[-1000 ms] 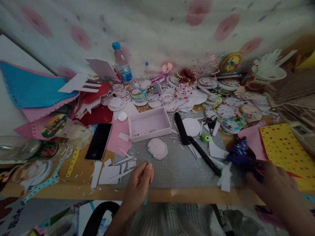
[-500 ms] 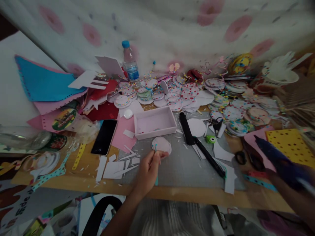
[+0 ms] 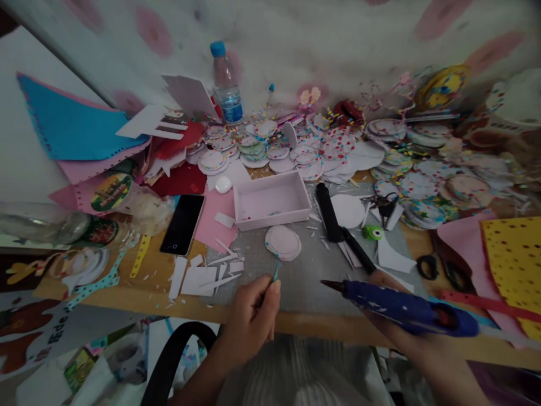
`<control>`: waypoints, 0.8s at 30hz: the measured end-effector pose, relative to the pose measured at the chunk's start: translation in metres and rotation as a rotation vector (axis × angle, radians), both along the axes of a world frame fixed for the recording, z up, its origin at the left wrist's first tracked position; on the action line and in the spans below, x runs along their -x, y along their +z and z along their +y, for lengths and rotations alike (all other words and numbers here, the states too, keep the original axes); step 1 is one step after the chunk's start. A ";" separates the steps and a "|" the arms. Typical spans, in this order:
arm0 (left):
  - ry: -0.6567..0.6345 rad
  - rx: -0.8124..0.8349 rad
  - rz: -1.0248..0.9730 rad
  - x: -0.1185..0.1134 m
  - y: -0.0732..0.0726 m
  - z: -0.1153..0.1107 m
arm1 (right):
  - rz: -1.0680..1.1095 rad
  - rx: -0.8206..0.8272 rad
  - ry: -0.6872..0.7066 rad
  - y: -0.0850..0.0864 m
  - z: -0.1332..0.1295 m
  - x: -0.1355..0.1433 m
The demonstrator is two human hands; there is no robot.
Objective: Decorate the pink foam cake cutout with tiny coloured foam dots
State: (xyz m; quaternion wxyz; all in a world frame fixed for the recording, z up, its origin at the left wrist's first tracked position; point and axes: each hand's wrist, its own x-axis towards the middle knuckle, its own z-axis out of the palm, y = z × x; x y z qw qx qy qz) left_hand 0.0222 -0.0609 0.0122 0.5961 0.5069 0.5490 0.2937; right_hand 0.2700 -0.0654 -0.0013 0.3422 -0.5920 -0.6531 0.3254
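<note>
My left hand (image 3: 256, 310) pinches a thin teal strip (image 3: 276, 272) upright near the front edge of the grey mat (image 3: 296, 293). Just beyond its tip lies a white round paper disc (image 3: 283, 243). At the right, my right hand (image 3: 395, 332) is wrapped round a blue glue gun (image 3: 406, 307), whose dark nozzle points left toward the left hand. Behind the disc sits a shallow pale pink box (image 3: 273, 217) with a few tiny coloured bits inside.
Many decorated paper discs (image 3: 338, 144) lie along the back beside a water bottle (image 3: 227, 90). A phone (image 3: 182, 224) and paper scraps (image 3: 198, 280) lie left. A black tool (image 3: 327, 213), green punch (image 3: 373, 232) and scissors (image 3: 456, 276) lie right.
The glue gun has come in from the right edge to beside the mat's centre in my right hand. My left hand has drawn back from the disc with the teal strip. The view has shifted.
</note>
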 end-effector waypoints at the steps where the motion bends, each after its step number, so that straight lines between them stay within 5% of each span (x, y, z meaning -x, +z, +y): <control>1: -0.017 0.003 0.003 -0.001 0.004 -0.003 | 0.036 0.030 0.038 0.004 0.002 0.008; 8: -0.119 0.021 0.041 -0.005 0.022 -0.015 | 0.173 0.150 0.035 0.027 -0.003 0.023; 24: -0.187 -0.020 0.074 -0.006 0.028 -0.012 | 0.133 0.095 0.090 0.030 -0.004 0.016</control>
